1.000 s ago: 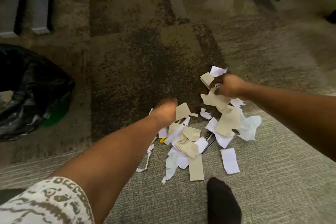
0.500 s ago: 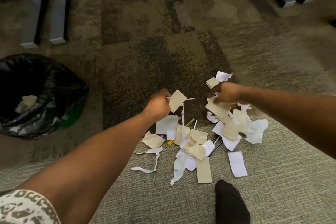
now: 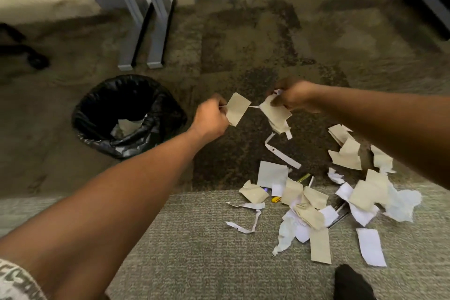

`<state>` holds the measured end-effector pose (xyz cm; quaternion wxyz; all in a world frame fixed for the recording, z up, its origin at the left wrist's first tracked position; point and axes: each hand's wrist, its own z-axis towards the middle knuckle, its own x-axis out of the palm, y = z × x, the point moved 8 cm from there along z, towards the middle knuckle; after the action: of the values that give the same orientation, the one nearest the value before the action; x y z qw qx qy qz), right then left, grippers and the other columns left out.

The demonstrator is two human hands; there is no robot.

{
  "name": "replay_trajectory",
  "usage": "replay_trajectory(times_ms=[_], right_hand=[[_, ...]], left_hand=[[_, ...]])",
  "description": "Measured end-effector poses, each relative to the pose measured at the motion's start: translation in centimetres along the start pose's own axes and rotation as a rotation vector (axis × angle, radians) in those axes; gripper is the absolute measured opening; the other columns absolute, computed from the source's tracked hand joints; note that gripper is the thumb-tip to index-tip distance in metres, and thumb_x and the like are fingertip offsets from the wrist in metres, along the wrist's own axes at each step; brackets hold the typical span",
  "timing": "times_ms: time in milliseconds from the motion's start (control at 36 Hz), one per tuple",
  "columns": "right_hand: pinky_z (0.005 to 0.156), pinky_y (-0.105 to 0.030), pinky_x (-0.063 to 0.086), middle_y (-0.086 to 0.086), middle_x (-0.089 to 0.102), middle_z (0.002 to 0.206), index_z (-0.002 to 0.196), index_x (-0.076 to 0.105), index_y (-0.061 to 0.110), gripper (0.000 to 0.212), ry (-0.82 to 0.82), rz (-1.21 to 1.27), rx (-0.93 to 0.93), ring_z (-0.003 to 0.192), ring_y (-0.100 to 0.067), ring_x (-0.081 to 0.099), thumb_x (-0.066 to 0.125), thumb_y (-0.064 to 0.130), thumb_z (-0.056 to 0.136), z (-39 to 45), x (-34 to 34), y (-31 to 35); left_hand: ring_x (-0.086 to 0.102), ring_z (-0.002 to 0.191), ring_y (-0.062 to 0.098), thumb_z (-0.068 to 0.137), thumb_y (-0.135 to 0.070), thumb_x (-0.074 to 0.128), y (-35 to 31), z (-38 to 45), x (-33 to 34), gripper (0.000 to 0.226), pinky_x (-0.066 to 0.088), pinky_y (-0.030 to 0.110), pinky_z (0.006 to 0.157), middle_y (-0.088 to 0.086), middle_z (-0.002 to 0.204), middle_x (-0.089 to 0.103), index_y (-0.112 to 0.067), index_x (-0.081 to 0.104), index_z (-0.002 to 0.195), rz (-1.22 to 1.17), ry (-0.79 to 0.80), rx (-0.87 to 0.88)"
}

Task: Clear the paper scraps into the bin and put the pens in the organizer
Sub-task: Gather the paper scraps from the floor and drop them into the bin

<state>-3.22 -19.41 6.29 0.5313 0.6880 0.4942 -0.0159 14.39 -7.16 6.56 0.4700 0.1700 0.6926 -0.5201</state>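
Head view: left hand (image 3: 211,118) pinches a tan paper scrap (image 3: 236,109); right hand (image 3: 293,97) grasps a bunch of scraps (image 3: 276,114). Black-lined bin (image 3: 126,114) sits left; remaining scraps (image 3: 316,202) cover pens (image 3: 303,178) near right.

Patterned white-and-grey sleeve (image 3: 14,282), black sock (image 3: 350,285), bare forearms.

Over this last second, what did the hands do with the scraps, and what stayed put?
Both hands rose off the scrap pile and swung left toward the black-lined bin. The left hand picked up a tan paper scrap and pinches it; the right hand keeps gripping its bunch of tan and white scraps. The remaining scrap pile and the half-buried pens stayed on the carpet.
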Motion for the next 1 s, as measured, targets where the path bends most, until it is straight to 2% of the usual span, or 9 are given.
replay_trajectory(times_ms=[56,139,250,389,556,667,806,889,1000], right_hand=[[0.081,-0.036,0.055,-0.015,0.061,0.117,0.124,0.059,0.006,0.033,-0.007,0.027,-0.035,0.099,-0.026,0.062,0.060,0.002,0.091,0.5,0.3,1.7],[0.061,-0.024,0.051,-0.009,0.062,0.101,0.121,0.059,0.006,0.030,-0.041,0.083,-0.114,0.079,-0.015,0.060,0.061,0.004,0.091,1.2,1.6,6.1],[0.072,-0.031,0.056,-0.006,0.063,0.110,0.119,0.062,0.013,0.030,-0.043,0.270,-0.172,0.095,-0.020,0.062,0.062,0.005,0.090,2.6,4.0,11.0],[0.081,-0.045,0.058,-0.012,0.066,0.109,0.113,0.063,0.008,0.026,-0.036,0.560,-0.233,0.099,-0.028,0.065,0.062,-0.001,0.088,3.6,7.8,17.0],[0.075,-0.036,0.058,-0.005,0.063,0.102,0.104,0.062,0.019,0.019,-0.129,0.708,-0.275,0.092,-0.021,0.063,0.061,0.007,0.089,4.3,12.1,22.9],[0.076,-0.038,0.057,-0.002,0.061,0.094,0.103,0.059,0.021,0.017,-0.163,0.658,-0.318,0.087,-0.021,0.063,0.058,0.009,0.090,4.6,15.0,25.5],[0.068,-0.019,0.046,0.010,0.054,0.098,0.123,0.050,0.021,0.045,-0.001,0.365,-0.446,0.094,-0.014,0.055,0.074,0.021,0.084,4.9,20.1,26.8],[0.072,-0.021,0.042,0.008,0.054,0.103,0.132,0.048,0.022,0.060,0.023,0.190,-0.502,0.096,-0.012,0.055,0.077,0.030,0.080,5.3,21.3,26.2],[0.075,-0.023,0.048,0.005,0.057,0.098,0.122,0.056,0.020,0.041,-0.059,0.150,-0.553,0.098,-0.017,0.061,0.072,0.024,0.084,5.6,19.9,25.3]], left_hand=[[0.062,0.099,0.030,0.094,-0.019,0.053,0.2,0.2,-1.9,0.015,0.050,0.036,0.080,0.013,0.106,0.067,-0.011,0.061,0.104,-0.033,-0.041,-0.007],[0.060,0.095,0.025,0.095,-0.019,0.052,1.8,0.3,-6.0,0.014,0.045,0.030,0.075,0.009,0.103,0.066,-0.012,0.062,0.101,-0.085,-0.130,-0.034],[0.054,0.089,0.016,0.096,-0.018,0.051,4.4,0.1,-11.0,0.009,0.037,0.025,0.072,-0.001,0.094,0.059,-0.015,0.059,0.098,-0.119,-0.251,-0.074],[0.051,0.091,0.014,0.098,-0.018,0.051,8.3,-0.3,-16.3,0.006,0.036,0.024,0.076,-0.004,0.098,0.057,-0.016,0.056,0.099,-0.125,-0.387,-0.122],[0.052,0.088,0.014,0.096,-0.017,0.050,13.3,-1.8,-20.8,0.006,0.036,0.025,0.073,-0.004,0.095,0.058,-0.018,0.053,0.092,-0.076,-0.556,-0.226],[0.057,0.094,0.018,0.096,-0.016,0.050,16.4,-2.7,-21.8,0.007,0.038,0.026,0.073,0.001,0.099,0.061,-0.016,0.057,0.095,-0.037,-0.592,-0.320],[0.058,0.112,0.030,0.093,-0.023,0.057,19.2,-2.7,-20.8,0.028,0.048,0.037,0.093,0.012,0.118,0.063,-0.012,0.057,0.119,0.014,-0.465,-0.461],[0.060,0.110,0.029,0.091,-0.017,0.052,19.5,-2.9,-20.7,0.027,0.049,0.034,0.089,0.011,0.117,0.065,-0.015,0.061,0.116,0.049,-0.492,-0.424],[0.063,0.098,0.022,0.089,-0.014,0.048,18.9,-2.7,-19.9,0.025,0.053,0.031,0.082,0.003,0.109,0.068,-0.023,0.066,0.104,-0.051,-0.530,-0.318]])
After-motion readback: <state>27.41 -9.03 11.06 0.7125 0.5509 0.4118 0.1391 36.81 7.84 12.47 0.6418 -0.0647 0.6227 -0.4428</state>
